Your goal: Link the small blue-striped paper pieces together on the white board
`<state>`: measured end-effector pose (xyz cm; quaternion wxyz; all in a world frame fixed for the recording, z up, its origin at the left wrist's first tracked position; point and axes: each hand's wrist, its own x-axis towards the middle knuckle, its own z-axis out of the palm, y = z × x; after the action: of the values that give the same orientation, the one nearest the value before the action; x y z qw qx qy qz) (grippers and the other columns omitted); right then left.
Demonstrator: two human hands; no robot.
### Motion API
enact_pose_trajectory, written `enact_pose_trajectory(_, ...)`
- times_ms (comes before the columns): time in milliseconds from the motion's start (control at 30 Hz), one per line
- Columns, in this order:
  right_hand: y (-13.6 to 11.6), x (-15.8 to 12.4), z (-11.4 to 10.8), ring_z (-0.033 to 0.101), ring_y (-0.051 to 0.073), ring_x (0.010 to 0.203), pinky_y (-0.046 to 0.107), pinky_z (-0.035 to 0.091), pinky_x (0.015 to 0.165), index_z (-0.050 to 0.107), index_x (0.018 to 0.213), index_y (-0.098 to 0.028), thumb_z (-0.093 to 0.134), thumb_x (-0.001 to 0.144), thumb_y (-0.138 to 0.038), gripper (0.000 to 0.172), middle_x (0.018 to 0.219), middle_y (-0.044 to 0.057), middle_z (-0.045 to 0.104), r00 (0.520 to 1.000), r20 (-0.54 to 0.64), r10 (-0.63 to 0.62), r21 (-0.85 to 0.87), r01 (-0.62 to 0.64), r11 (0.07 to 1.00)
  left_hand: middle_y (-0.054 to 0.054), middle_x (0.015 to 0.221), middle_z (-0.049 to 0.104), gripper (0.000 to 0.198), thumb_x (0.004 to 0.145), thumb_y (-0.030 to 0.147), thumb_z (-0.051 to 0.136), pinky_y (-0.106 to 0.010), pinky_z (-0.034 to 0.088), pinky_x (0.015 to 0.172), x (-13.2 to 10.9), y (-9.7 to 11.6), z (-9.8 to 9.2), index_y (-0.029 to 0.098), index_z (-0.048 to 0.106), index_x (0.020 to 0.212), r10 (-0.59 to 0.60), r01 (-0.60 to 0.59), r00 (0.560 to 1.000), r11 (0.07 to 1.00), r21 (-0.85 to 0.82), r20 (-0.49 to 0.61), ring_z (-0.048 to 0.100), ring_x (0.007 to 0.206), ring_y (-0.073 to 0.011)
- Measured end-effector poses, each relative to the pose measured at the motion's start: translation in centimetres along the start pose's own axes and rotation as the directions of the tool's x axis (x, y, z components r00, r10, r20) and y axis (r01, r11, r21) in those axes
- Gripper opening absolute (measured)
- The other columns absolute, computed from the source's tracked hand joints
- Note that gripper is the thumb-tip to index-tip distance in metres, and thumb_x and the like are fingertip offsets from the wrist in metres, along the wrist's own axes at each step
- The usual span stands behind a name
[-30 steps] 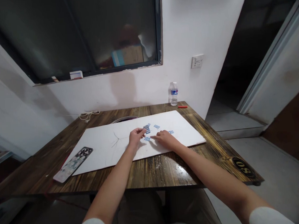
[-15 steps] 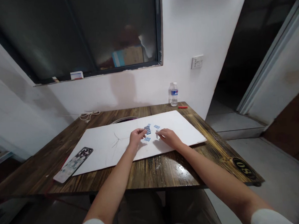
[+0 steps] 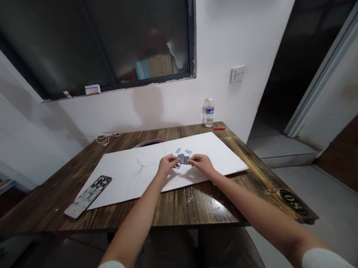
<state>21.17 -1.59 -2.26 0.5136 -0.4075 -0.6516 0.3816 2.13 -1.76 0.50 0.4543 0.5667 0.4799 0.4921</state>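
My left hand (image 3: 167,164) is closed in a pinch on a small blue-grey striped card (image 3: 181,157). Opposite it, my right hand (image 3: 202,163) pinches a second small dark card (image 3: 186,160). The two cards meet or overlap between my fingertips, just above the white board (image 3: 222,155); whether they are joined I cannot tell. Behind them on the board are two small blue-barred rectangles, a left one (image 3: 178,151) and a right one (image 3: 188,152). Another blue-barred rectangle (image 3: 177,166) is partly hidden by my left fingers.
A phone in a patterned case (image 3: 88,196) lies across the board's left end. Thin dark lines (image 3: 141,166) mark the board. Behind it on the wooden table (image 3: 188,205) are a water bottle (image 3: 209,113), a red pen-like stick (image 3: 219,128) and a white cable (image 3: 107,137).
My right hand has brought its card left and my left hand has moved slightly right, so the cards now meet. The lower blue-barred rectangle has become partly covered.
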Motion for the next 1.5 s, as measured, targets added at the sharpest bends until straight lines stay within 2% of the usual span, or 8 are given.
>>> enact_pose_trajectory(433, 0.9, 0.0, 0.5, 0.055, 0.013, 0.056, 0.024, 0.041, 0.053, 0.059, 0.061, -0.017, 0.068, 0.070, -0.056, 0.040, 0.059, 0.000, 0.062, 0.999, 0.037, 0.021, -0.050, -0.019, 0.999, -0.006, 0.061, 0.066, 0.036, 0.058, 0.048, 0.081, -0.025, 0.041, 0.053, -0.2, -0.3, -0.1, 0.015, 0.071, 0.069, 0.014, -0.037, 0.977, 0.994, 0.106, 0.212, 0.059, 0.056, -0.0153)
enact_pose_trajectory(567, 0.8, 0.0, 0.5, 0.061, 0.016, 0.069, 0.027, 0.047, 0.063, 0.065, 0.078, -0.018, 0.060, 0.081, -0.050, 0.032, 0.074, 0.002, 0.068, 0.994, 0.096, -0.056, -0.175, 0.072, 0.982, -0.003, 0.057, 0.064, 0.037, 0.056, 0.049, 0.082, -0.025, 0.042, 0.054, -0.2, 0.1, 0.0, 0.016, 0.070, 0.068, 0.039, -0.044, 0.994, 0.998, 0.050, 0.099, 0.056, 0.053, -0.0138)
enact_pose_trajectory(667, 0.3, -0.4, 0.7, 0.062, 0.020, 0.096, 0.034, 0.048, 0.084, 0.065, 0.103, -0.019, 0.060, 0.086, -0.038, 0.026, 0.100, 0.008, 0.070, 0.951, 0.235, -0.199, -0.383, 0.279, 0.881, -0.001, 0.054, 0.061, 0.039, 0.053, 0.050, 0.082, -0.025, 0.041, 0.053, -0.1, 0.4, -0.1, 0.016, 0.069, 0.068, 0.046, -0.046, 0.998, 0.999, -0.002, -0.045, 0.053, 0.051, -0.0125)
enact_pose_trajectory(867, -0.2, -1.3, 1.7, 0.033, 0.031, 0.137, 0.049, 0.032, 0.107, 0.044, 0.139, -0.019, 0.063, 0.084, -0.048, 0.065, 0.136, 0.016, 0.053, 0.787, 0.581, -0.209, -0.556, 0.571, 0.604, 0.000, 0.057, 0.062, 0.036, 0.055, 0.046, 0.081, -0.023, 0.038, 0.052, 0.4, 0.3, -0.8, 0.016, 0.068, 0.071, 0.048, -0.074, 0.972, 0.991, -0.108, -0.228, 0.052, 0.050, -0.0099)
enact_pose_trajectory(1000, -0.6, -1.3, 1.4, 0.042, 0.030, 0.131, 0.050, 0.031, 0.106, 0.051, 0.133, -0.019, 0.059, 0.086, -0.051, 0.057, 0.132, 0.016, 0.057, 0.753, 0.631, -0.189, -0.540, 0.601, 0.589, 0.001, 0.057, 0.061, 0.037, 0.054, 0.046, 0.081, -0.023, 0.038, 0.052, 0.5, 0.2, -0.9, 0.016, 0.068, 0.072, 0.032, -0.063, 0.970, 0.990, -0.123, -0.242, 0.052, 0.050, -0.0098)
enact_pose_trajectory(1267, -2.0, -0.4, -1.1, 0.063, 0.018, 0.088, 0.030, 0.042, 0.084, 0.072, 0.094, -0.020, 0.066, 0.083, -0.025, 0.013, 0.088, 0.005, 0.072, 0.698, 0.680, -0.225, -0.431, 0.629, 0.648, 0.001, 0.055, 0.060, 0.038, 0.055, 0.047, 0.081, -0.023, 0.038, 0.052, 0.8, -0.2, -1.1, 0.016, 0.068, 0.072, 0.031, -0.057, 0.967, 0.993, -0.099, -0.253, 0.053, 0.050, -0.0102)
enact_pose_trajectory(1400, -2.3, -0.3, -2.2, 0.062, 0.019, 0.086, 0.029, 0.044, 0.082, 0.073, 0.093, -0.020, 0.073, 0.077, -0.026, 0.017, 0.086, 0.004, 0.072, 0.716, 0.661, -0.224, -0.404, 0.592, 0.697, 0.001, 0.056, 0.061, 0.037, 0.055, 0.045, 0.082, -0.023, 0.038, 0.052, 0.8, -0.3, -1.1, 0.016, 0.068, 0.072, 0.027, -0.052, 0.968, 0.994, -0.095, -0.251, 0.053, 0.050, -0.0098)
enact_pose_trajectory(1500, -2.3, -0.3, -2.6, 0.060, 0.022, 0.095, 0.031, 0.044, 0.084, 0.071, 0.104, -0.020, 0.079, 0.070, -0.036, 0.038, 0.099, 0.007, 0.071, 0.708, 0.669, -0.227, -0.406, 0.604, 0.685, 0.001, 0.055, 0.061, 0.038, 0.055, 0.046, 0.082, -0.023, 0.038, 0.052, 0.7, -0.2, -1.1, 0.015, 0.069, 0.073, 0.035, -0.058, 0.967, 0.995, -0.085, -0.253, 0.053, 0.051, -0.0103)
